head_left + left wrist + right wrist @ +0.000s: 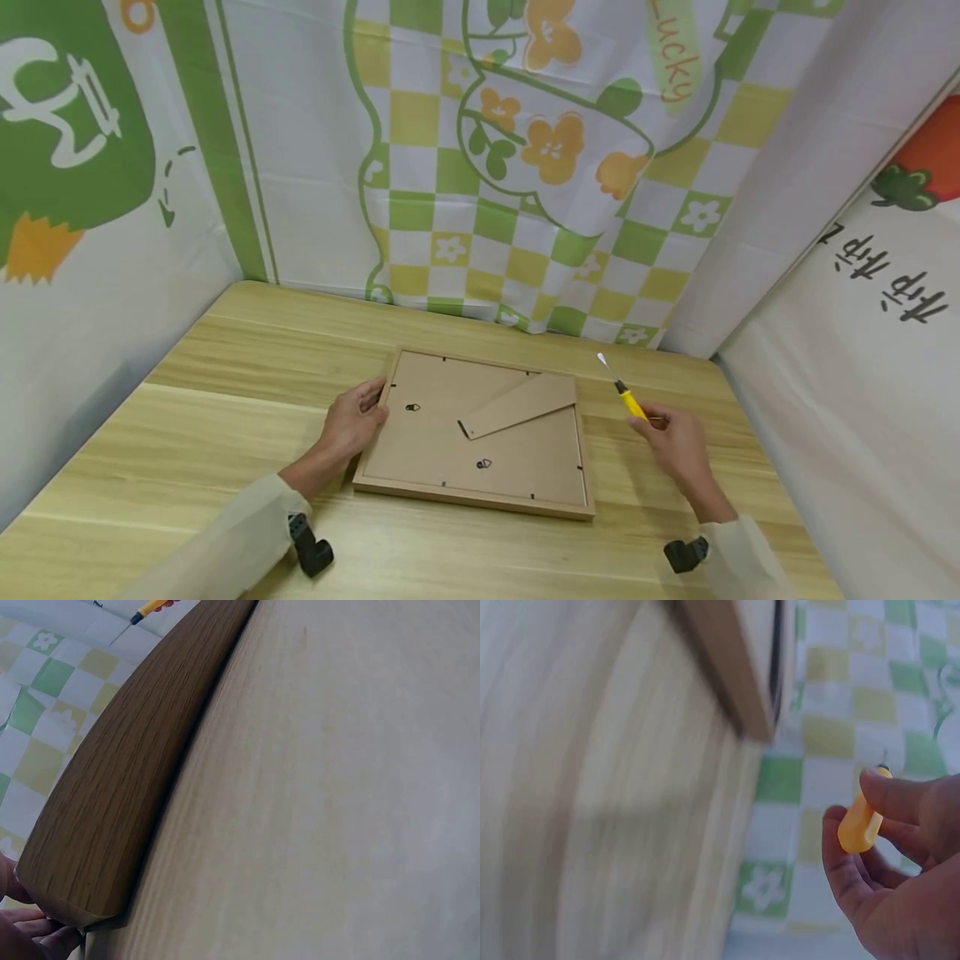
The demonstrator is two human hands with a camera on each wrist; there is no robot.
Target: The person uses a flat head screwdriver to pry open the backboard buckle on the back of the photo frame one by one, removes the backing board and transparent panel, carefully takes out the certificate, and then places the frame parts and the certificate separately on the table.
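Observation:
A picture frame [480, 429] lies face down on the table, showing its brown backboard with a slanted stand flap [517, 408], two small hanging rings and several dark tabs along the rim. At its left edge my left hand [354, 421] grips the wooden border, and the left wrist view has those fingers [34, 930] around a corner. Off the frame's right side, raised above the table, my right hand [675, 442] pinches a screwdriver [632, 404] by its yellow handle. Its metal shaft points up and away, clear of the frame. The right wrist view shows the handle [860, 825] between thumb and fingers.
The wood-grain table [247, 383] extends around the frame on all sides. A green-and-yellow checkered curtain [487, 217] hangs along the back edge, with white printed cloth walls at left [90, 350] and right [862, 375].

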